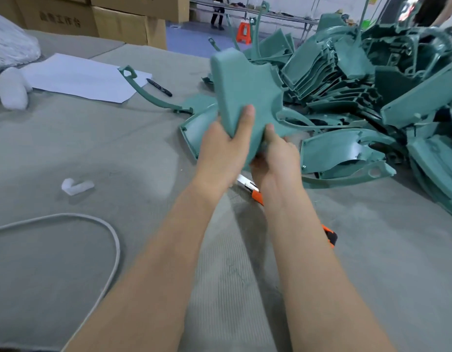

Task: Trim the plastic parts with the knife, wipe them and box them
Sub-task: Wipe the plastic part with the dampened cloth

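I hold a teal plastic part (242,82) up over the table with both hands. My left hand (223,146) grips its lower end, thumb laid across the front face. My right hand (275,156) grips the same end from the right, fingers curled behind it. An orange utility knife (255,191) lies on the table below my right wrist, its blade end pointing left and its rear end showing past my forearm. A big heap of teal plastic parts (372,92) fills the right side of the table.
The table has a grey cloth cover (143,153). On it lie white paper (80,77), a black pen (159,87), a curved teal strip (148,95), a white foam scrap (76,186) and a grey cord loop (113,237). Cardboard boxes (118,21) stand at the back left.
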